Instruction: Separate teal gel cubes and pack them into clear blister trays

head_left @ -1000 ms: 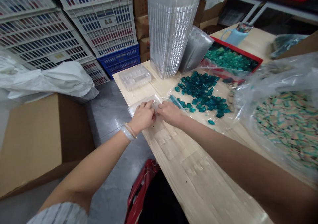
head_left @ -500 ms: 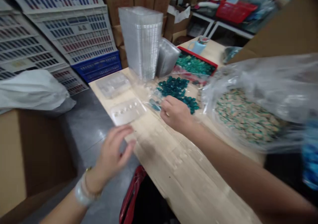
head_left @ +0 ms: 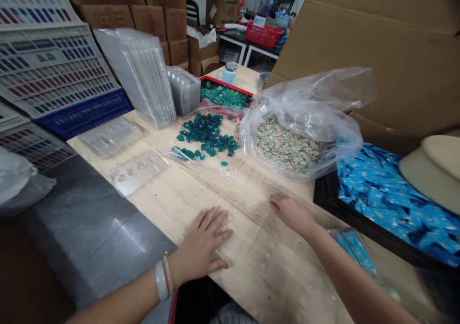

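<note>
My left hand lies flat on the pale wooden table near its front edge, fingers spread, holding nothing. My right hand rests on the wood further right, fingers together and nothing in them. Nearest to them, a clear blister tray lies on the table. Beyond it is a heap of teal faceted pieces on a plastic sheet. A clear plastic bag holds beige-and-teal pieces.
Tall stacks of clear trays stand at the back, by a red tray of teal pieces and a blue mug. A black tray of blue packets is at right. Grey floor lies beyond the left edge.
The view has swung right. My left hand has let go of the clear tray, which lies on the table, and both hands have moved to the wood nearer me.
</note>
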Demonstrator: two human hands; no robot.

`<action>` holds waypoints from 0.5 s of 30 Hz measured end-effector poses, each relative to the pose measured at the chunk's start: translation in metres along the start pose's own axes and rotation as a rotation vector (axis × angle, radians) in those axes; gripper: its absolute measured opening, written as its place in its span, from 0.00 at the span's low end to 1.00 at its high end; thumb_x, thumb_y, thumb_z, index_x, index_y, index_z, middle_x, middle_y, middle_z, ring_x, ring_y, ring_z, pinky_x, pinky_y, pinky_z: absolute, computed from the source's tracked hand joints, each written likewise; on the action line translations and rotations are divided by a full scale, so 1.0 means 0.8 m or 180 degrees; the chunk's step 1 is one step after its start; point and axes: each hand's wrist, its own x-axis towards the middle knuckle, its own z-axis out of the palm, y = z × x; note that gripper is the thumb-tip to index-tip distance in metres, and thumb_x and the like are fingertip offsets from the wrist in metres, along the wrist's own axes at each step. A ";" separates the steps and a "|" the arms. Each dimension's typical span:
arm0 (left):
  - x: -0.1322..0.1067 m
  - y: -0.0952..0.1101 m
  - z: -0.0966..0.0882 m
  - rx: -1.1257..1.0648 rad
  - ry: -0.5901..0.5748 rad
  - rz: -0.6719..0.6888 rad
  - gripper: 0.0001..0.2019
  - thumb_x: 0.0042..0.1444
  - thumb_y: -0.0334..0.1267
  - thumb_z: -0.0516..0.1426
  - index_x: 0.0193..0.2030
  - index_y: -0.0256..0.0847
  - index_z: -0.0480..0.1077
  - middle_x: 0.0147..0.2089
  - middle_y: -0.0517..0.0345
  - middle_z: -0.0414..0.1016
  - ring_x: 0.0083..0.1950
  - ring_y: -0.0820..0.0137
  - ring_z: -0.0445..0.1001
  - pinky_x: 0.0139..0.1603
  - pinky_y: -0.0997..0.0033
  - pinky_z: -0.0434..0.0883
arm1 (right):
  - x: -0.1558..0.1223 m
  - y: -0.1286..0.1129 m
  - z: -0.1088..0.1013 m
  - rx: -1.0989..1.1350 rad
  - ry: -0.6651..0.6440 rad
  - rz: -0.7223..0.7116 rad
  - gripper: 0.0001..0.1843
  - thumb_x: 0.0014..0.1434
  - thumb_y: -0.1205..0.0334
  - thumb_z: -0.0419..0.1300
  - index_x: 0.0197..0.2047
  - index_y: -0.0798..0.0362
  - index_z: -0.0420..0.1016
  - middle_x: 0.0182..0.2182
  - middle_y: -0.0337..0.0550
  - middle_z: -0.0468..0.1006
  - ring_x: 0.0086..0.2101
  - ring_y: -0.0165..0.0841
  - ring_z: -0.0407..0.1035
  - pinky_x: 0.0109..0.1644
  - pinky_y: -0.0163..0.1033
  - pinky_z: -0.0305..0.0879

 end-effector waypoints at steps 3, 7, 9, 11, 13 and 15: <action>0.016 -0.014 -0.022 -0.0101 0.0343 -0.0044 0.29 0.48 0.54 0.52 0.57 0.46 0.57 0.63 0.48 0.49 0.63 0.56 0.47 0.59 0.51 0.47 | 0.010 -0.007 -0.010 0.0164 0.0153 -0.0262 0.13 0.56 0.62 0.48 0.24 0.53 0.67 0.26 0.43 0.72 0.29 0.31 0.67 0.33 0.35 0.59; 0.082 -0.081 -0.067 -0.0313 0.1165 -0.0802 0.17 0.56 0.43 0.48 0.48 0.38 0.66 0.47 0.49 0.69 0.49 0.67 0.66 0.51 0.66 0.62 | 0.071 -0.039 -0.026 0.0543 0.0587 -0.0825 0.13 0.57 0.63 0.47 0.30 0.53 0.71 0.29 0.44 0.74 0.33 0.32 0.67 0.39 0.36 0.60; 0.121 -0.124 -0.087 -0.0217 0.1506 -0.1199 0.15 0.55 0.40 0.49 0.46 0.36 0.68 0.44 0.50 0.70 0.46 0.66 0.67 0.50 0.67 0.63 | 0.120 -0.057 -0.029 0.0647 0.0800 -0.0732 0.13 0.56 0.67 0.47 0.34 0.54 0.72 0.32 0.44 0.74 0.36 0.32 0.67 0.41 0.35 0.60; 0.156 -0.161 -0.102 -0.0061 0.1693 -0.1502 0.15 0.54 0.39 0.50 0.45 0.35 0.68 0.43 0.50 0.69 0.46 0.66 0.67 0.50 0.67 0.63 | 0.171 -0.068 -0.033 0.0670 0.1012 -0.0380 0.14 0.55 0.70 0.47 0.39 0.55 0.72 0.36 0.46 0.73 0.38 0.32 0.67 0.43 0.34 0.60; 0.185 -0.190 -0.113 0.0152 0.1815 -0.1759 0.16 0.53 0.40 0.51 0.47 0.37 0.67 0.46 0.49 0.67 0.48 0.64 0.65 0.51 0.66 0.61 | 0.217 -0.071 -0.038 0.0627 0.1142 -0.0116 0.16 0.55 0.71 0.46 0.43 0.57 0.70 0.39 0.49 0.72 0.41 0.33 0.66 0.45 0.35 0.59; 0.207 -0.211 -0.120 0.0401 0.1995 -0.2143 0.20 0.52 0.42 0.52 0.51 0.39 0.64 0.51 0.48 0.63 0.53 0.60 0.60 0.53 0.61 0.58 | 0.253 -0.071 -0.043 0.0573 0.1212 -0.0035 0.18 0.55 0.71 0.45 0.48 0.59 0.67 0.42 0.52 0.70 0.43 0.35 0.65 0.46 0.36 0.58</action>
